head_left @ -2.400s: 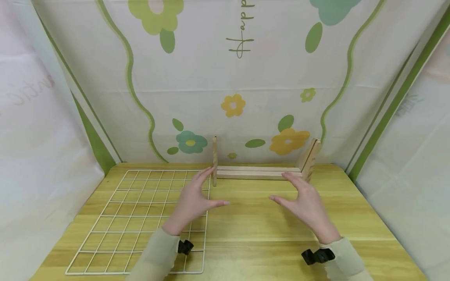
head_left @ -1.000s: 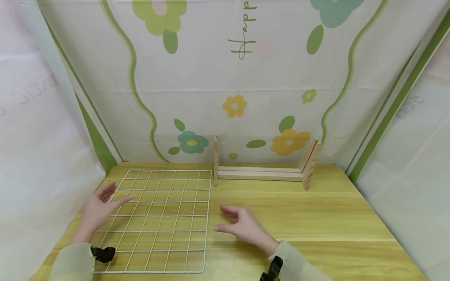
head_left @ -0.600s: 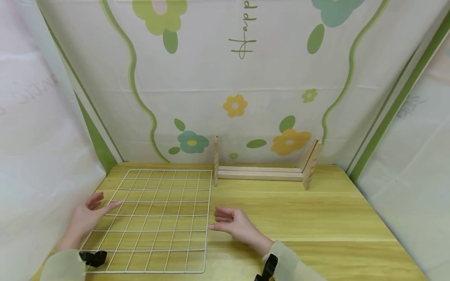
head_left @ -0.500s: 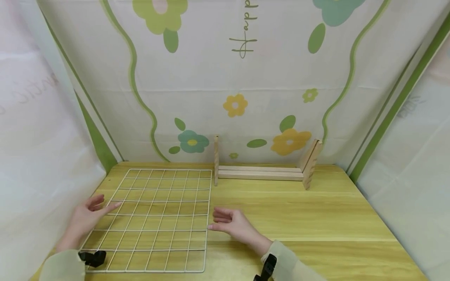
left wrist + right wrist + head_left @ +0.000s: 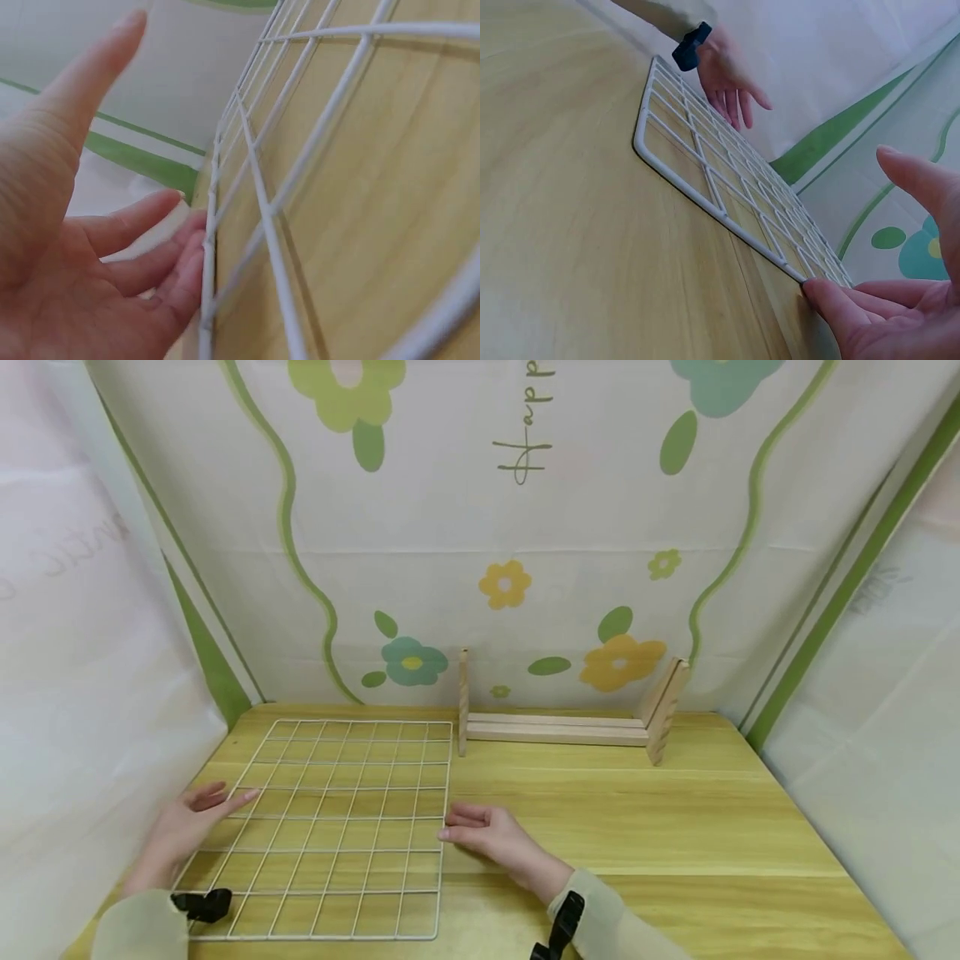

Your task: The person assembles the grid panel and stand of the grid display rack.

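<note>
A white wire grid panel (image 5: 342,817) lies flat on the wooden table, with a hand at each long side. The left hand (image 5: 183,827) is at the grid's left edge. In the left wrist view its lower fingertips touch the edge wire from outside, while the thumb (image 5: 94,82) stands up away from the wire. Across from it, the right hand (image 5: 502,843) has its fingertips against the right edge wire. In the right wrist view one fingertip (image 5: 817,291) meets the rim and the raised thumb is apart from it. Neither hand grips the grid.
A pale wooden stand (image 5: 558,729) with two upright end pieces stands at the table's back, close behind the grid's far right corner. Printed cloth walls (image 5: 420,527) enclose the table (image 5: 675,835) at the back and both sides.
Both hands have left the area before the wooden stand. The left hand went left and the right hand moved left and nearer, to the grid's edges. The grid appears in the same place.
</note>
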A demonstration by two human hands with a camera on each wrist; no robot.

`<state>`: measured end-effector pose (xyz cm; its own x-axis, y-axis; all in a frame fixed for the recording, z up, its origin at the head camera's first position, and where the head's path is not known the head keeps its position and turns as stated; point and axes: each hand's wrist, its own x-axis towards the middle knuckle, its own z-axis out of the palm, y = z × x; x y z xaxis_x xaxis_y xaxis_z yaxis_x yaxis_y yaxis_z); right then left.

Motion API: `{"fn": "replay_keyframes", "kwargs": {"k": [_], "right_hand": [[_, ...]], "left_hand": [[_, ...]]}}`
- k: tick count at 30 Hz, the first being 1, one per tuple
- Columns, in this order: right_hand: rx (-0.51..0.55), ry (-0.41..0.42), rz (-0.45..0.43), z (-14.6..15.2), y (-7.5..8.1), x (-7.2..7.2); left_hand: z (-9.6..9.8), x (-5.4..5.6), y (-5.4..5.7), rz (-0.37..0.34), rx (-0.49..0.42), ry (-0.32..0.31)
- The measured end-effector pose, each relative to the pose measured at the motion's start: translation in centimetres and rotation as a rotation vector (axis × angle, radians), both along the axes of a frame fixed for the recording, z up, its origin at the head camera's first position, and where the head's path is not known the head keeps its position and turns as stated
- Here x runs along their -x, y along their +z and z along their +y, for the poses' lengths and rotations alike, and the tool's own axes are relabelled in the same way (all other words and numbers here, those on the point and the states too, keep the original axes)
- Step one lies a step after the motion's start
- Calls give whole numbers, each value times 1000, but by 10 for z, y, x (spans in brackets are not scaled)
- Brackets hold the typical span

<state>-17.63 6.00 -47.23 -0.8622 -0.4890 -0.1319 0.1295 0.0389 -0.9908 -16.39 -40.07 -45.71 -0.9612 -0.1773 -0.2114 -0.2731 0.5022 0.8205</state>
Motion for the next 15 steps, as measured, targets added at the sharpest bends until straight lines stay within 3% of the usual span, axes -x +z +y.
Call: {"fn": "replay_keyframes", "kwargs": {"k": [8, 15], "right_hand": [[48, 8, -32, -1, 1, 0], [68, 20, -54, 0, 3, 1]], "left_hand": [[-1, 6, 10, -74, -51, 15], [1, 12, 15, -103, -35, 27]]}}
